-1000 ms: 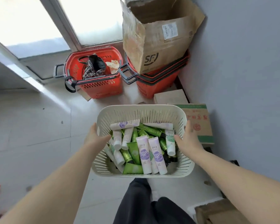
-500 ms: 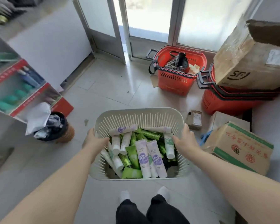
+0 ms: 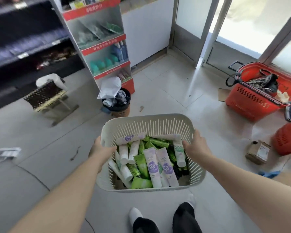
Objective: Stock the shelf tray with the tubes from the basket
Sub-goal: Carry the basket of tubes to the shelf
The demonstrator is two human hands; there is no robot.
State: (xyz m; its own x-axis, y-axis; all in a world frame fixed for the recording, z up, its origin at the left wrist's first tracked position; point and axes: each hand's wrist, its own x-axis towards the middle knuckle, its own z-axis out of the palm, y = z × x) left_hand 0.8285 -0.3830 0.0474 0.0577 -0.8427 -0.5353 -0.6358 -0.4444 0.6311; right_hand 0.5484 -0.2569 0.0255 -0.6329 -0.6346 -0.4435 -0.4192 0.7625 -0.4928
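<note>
I carry a cream slotted basket (image 3: 149, 125) in front of me at waist height. My left hand (image 3: 100, 149) grips its left rim and my right hand (image 3: 197, 146) grips its right rim. Inside lie several tubes (image 3: 152, 163), white with purple labels, white with green labels, and bright green ones, piled loosely. A red and grey display shelf (image 3: 104, 47) with sloping trays of bottles and packets stands ahead to the left. Dark store shelves (image 3: 23, 41) run along the far left, blurred.
A full waste bin (image 3: 117, 103) stands at the foot of the display shelf, a small woven stool (image 3: 47, 96) to its left. Red shopping baskets (image 3: 259, 96) and a small cardboard box (image 3: 258, 153) sit on the floor at the right. Glass doors are behind.
My view has swung left, from the cardboard boxes and wall toward the display shelf and dark shelves. Both hands keep the same hold on the basket.
</note>
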